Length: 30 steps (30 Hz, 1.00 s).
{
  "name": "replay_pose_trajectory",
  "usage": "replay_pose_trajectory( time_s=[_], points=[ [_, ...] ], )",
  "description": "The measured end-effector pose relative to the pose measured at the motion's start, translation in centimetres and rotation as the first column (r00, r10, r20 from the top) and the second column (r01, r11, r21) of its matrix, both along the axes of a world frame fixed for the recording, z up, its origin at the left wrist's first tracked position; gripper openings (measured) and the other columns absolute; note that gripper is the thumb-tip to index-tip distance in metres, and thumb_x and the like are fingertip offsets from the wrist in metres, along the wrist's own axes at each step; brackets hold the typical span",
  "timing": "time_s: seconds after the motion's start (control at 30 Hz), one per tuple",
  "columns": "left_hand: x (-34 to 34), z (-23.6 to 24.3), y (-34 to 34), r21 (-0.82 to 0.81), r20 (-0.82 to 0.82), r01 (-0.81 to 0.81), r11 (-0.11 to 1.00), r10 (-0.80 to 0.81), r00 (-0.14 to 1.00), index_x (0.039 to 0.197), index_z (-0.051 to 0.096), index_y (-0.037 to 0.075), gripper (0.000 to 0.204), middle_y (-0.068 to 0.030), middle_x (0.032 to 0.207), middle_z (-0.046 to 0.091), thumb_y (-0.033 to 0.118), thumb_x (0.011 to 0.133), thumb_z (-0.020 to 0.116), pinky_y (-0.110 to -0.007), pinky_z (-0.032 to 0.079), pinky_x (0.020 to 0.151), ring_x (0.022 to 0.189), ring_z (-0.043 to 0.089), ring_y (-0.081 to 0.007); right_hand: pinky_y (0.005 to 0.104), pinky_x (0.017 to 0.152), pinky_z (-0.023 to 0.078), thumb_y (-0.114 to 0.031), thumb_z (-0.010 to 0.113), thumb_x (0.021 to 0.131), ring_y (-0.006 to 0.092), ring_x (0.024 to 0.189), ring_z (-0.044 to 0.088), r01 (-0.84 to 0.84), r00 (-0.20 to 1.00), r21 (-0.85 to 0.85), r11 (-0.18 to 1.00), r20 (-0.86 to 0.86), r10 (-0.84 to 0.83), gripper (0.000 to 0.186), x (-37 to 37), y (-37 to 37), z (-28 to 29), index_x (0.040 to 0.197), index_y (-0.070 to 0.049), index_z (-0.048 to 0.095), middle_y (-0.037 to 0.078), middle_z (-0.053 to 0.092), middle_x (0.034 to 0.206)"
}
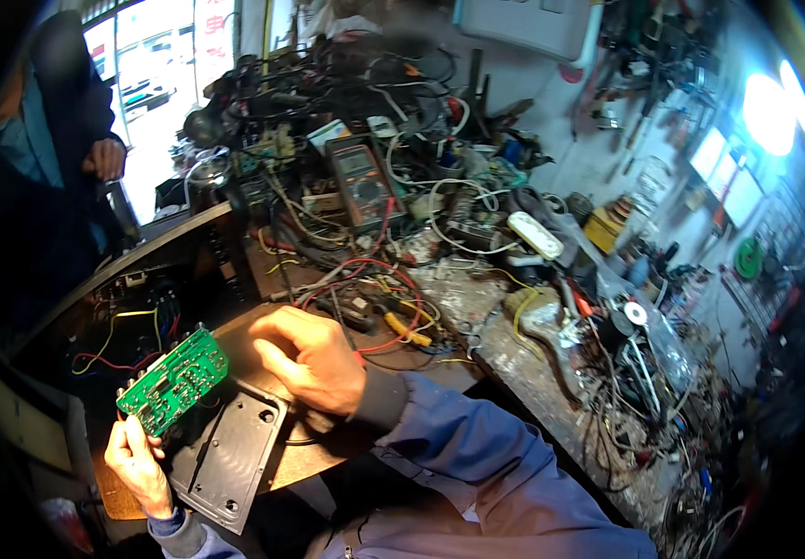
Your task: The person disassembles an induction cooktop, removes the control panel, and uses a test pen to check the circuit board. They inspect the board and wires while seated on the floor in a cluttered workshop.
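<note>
My left hand (139, 458) grips a green circuit board (177, 376) by its lower-left end, the board tilted with soldered traces facing up. My right hand (305, 359) hovers just right of the board, fingers loosely bent and apart, with nothing visible in them. A black plastic panel (221, 466) with corner holes lies below the board on the wooden worktop (300, 466). Behind the board sits a dark open housing (114, 298) with yellow, red and blue wires.
A cluttered bench (514, 303) holds tangled cables, tools and a multimeter (360, 182) with red leads (393, 265). A pegboard wall (607, 93) with hanging tools and lamps (767, 115) is at right. A person in dark clothing (48, 177) stands at upper left, hand by the bright doorway.
</note>
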<state>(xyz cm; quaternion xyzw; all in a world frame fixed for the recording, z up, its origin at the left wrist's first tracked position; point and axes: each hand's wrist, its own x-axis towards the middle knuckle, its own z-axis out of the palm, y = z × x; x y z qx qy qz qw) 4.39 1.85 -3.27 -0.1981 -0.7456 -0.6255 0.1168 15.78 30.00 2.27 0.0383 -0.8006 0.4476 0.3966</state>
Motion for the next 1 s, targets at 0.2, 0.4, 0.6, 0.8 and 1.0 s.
replay_pose_trajectory(
  time_s=[0.2,0.4,0.6,0.8,1.0],
  points=[
    [-0.3,-0.7,-0.1,-0.022,-0.032,0.117,0.993,-0.118,0.993,0.083,0.059,0.003,0.024,0.0014,0.067,0.057,0.017,0.101,0.054,-0.02,0.036,0.049,0.056,0.047,-0.0038,0.0316,0.061,0.05,-0.007,0.067,0.086,0.0216,0.069,0.065,0.339,0.939,0.032,0.94,0.054,-0.34,0.013,8.5,0.9,-3.9,0.097,0.001,0.067,0.012,0.066,0.083],
    [-0.7,-1.1,-1.0,-0.086,-0.053,0.126,0.988,-0.13,0.99,0.085,0.058,0.001,0.02,0.0018,0.07,0.055,0.015,0.1,0.055,-0.021,0.035,0.052,0.059,0.045,-0.0051,0.0235,0.059,0.049,-0.004,0.067,0.087,0.0074,0.068,0.062,0.519,0.853,-0.225,0.825,0.195,-0.484,0.01,11.5,0.9,-8.2,0.095,0.001,0.068,0.005,0.068,0.08],
    [-3.1,-3.7,-1.9,-0.145,-0.098,0.123,0.982,-0.138,0.986,0.086,0.058,0.007,0.025,0.0052,0.07,0.048,0.026,0.103,0.052,-0.019,0.032,0.051,0.06,0.04,-0.0035,0.0273,0.053,0.047,-0.013,0.07,0.084,0.0129,0.061,0.061,0.548,0.836,-0.079,0.833,0.043,-0.546,0.012,11.1,0.4,-8.0,0.089,-0.002,0.067,0.007,0.064,0.077],
    [-5.8,-4.9,-3.0,-0.11,-0.167,0.157,0.981,-0.174,0.97,0.089,0.06,0.008,0.023,0.0062,0.071,0.048,0.027,0.102,0.055,-0.019,0.031,0.051,0.059,0.04,-0.0026,0.0384,0.061,0.05,-0.018,0.066,0.085,0.0306,0.068,0.066,0.468,0.882,-0.202,0.86,0.05,-0.468,0.016,11.2,0.9,-8.1,0.087,-0.002,0.066,0.017,0.064,0.076],
    [-6.9,-5.4,-2.0,-0.101,-0.19,0.317,0.943,-0.331,0.924,0.098,0.061,0.005,0.032,0.0021,0.081,0.054,0.035,0.103,0.051,-0.02,0.039,0.058,0.071,0.051,-0.0063,0.0388,0.058,0.047,-0.014,0.066,0.083,0.029,0.064,0.063,0.393,0.917,-0.244,0.886,0.038,-0.396,0.016,12.6,2.4,-7.8,0.082,0.001,0.063,0.016,0.062,0.071]
  ],
)
